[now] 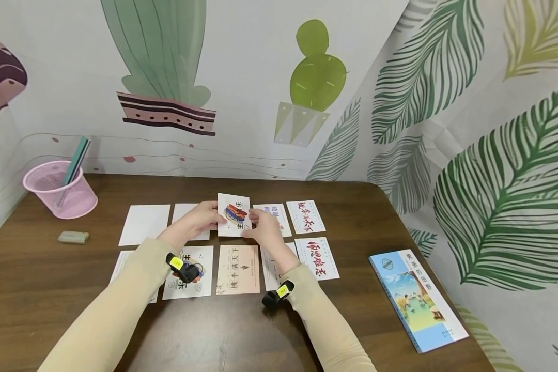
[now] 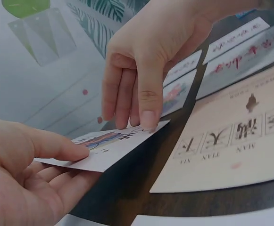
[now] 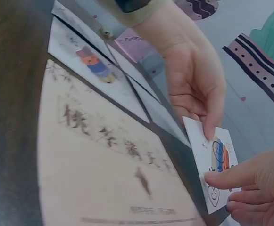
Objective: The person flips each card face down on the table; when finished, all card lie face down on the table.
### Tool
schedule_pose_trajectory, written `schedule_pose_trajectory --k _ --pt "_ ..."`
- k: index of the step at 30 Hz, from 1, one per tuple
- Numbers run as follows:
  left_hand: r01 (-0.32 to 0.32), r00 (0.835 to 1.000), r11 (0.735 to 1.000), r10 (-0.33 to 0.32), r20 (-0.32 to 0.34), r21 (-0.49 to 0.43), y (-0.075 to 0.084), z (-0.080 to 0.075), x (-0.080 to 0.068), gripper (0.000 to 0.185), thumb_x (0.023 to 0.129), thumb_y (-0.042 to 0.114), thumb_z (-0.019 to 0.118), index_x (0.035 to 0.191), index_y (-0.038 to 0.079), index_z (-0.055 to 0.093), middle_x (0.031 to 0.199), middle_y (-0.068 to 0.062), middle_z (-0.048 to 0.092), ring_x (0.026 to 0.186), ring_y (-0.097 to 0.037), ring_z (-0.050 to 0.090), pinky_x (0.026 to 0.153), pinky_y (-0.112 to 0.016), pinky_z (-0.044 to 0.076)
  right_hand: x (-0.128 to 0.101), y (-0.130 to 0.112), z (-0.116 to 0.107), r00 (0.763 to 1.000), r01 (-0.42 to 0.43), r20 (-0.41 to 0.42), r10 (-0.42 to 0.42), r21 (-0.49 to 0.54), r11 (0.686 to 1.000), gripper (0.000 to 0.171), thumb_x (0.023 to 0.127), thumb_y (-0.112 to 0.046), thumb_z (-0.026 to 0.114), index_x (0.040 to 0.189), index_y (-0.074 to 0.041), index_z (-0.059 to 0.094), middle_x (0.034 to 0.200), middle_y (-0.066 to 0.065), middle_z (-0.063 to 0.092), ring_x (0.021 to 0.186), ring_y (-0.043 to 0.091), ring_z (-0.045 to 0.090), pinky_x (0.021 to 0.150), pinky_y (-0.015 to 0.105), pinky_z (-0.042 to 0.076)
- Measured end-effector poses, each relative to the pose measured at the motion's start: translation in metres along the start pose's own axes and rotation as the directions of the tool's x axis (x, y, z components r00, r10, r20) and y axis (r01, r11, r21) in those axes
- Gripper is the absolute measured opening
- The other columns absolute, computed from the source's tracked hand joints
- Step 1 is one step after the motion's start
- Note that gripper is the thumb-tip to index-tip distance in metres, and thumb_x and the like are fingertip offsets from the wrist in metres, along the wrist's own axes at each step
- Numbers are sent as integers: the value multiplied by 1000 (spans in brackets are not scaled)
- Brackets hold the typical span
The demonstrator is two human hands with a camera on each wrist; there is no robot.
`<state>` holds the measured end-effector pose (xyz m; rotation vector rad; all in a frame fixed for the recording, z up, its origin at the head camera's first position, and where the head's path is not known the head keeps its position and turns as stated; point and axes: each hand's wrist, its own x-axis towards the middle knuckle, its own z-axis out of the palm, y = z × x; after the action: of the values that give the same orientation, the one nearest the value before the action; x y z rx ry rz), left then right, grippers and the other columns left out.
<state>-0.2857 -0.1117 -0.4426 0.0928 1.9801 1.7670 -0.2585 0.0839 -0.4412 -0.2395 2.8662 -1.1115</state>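
A white card (image 1: 234, 215) with a colourful printed picture and black lettering is tilted up over the back row of cards. My left hand (image 1: 196, 223) pinches its left edge, thumb on the printed face and fingers behind, as the left wrist view shows. At the opposite edge my right hand (image 1: 266, 227) pinches it between thumb and fingers. Below the held card a peach card (image 1: 238, 269) with a column of characters lies flat. Close under my left wrist is another white card (image 1: 200, 258) with a similar colourful print. My right forearm partly covers a card (image 1: 270, 271) in the front row.
Blank white cards (image 1: 144, 225) lie at back left, red-lettered cards (image 1: 305, 217) at back right. A pink mesh basket (image 1: 74, 199) with pens stands at far left, a small eraser-like block (image 1: 73, 237) in front. A blue-and-white book (image 1: 416, 299) lies near the right edge.
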Motion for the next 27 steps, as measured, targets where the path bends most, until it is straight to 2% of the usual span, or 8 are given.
schedule_pose_trajectory --k 4,8,12,15,18,22,24,27 --pt "-41 998 999 41 -42 -14 4 2 -6 60 94 -7 51 147 -13 25 141 -34 45 122 -35 57 95 -33 54 0 -5 -7 999 26 -39 -24 70 997 59 79 -12 81 133 -2 58 121 12 69 112 25 65 98 39 52" --pt "-102 989 994 98 -115 -30 10 5 -12 60 94 -7 52 148 -11 27 142 -32 46 124 -37 55 94 -31 55 0 -14 -12 993 96 -81 -84 162 982 48 84 -9 77 128 0 61 118 14 70 107 26 67 93 33 55" --pt "-149 976 989 145 -162 -13 13 9 -19 60 95 -3 54 149 -8 28 144 -29 46 128 -38 52 100 -37 51 1 -23 -11 985 165 -81 -150 236 957 36 89 -13 72 123 -2 66 117 13 71 103 25 70 87 28 57" --pt "-186 968 983 184 -171 4 14 12 -22 60 95 0 56 149 -7 29 144 -28 46 129 -38 51 105 -40 47 2 -28 -11 980 197 -91 -179 269 943 31 91 -18 70 120 -4 69 116 12 71 99 24 71 82 27 58" --pt "-237 957 971 236 -171 17 15 14 -25 56 95 1 57 146 -8 35 140 -29 50 126 -36 54 103 -34 49 3 -32 -10 976 213 -112 -187 301 930 33 91 -22 71 118 -4 70 115 12 72 96 24 72 78 27 59" --pt "-289 943 957 290 -162 29 14 16 -28 55 93 1 62 143 -8 40 137 -30 52 123 -34 58 93 -20 52 5 -36 -10 970 233 -151 -190 348 908 38 89 -23 73 119 -2 69 112 16 72 95 25 73 78 26 59" --pt "-303 938 952 306 -161 43 13 17 -29 58 91 2 66 144 -6 41 137 -29 53 122 -34 59 89 -17 53 4 -38 -10 967 242 -171 -191 364 899 40 87 -23 75 119 -1 68 110 16 73 94 25 73 78 25 59" --pt "-326 922 941 337 -191 86 11 19 -29 59 88 3 70 142 -3 46 135 -26 56 121 -36 59 85 -18 55 3 -43 -11 964 248 -187 -188 387 888 44 84 -23 79 119 0 68 107 18 73 94 26 73 77 24 59"
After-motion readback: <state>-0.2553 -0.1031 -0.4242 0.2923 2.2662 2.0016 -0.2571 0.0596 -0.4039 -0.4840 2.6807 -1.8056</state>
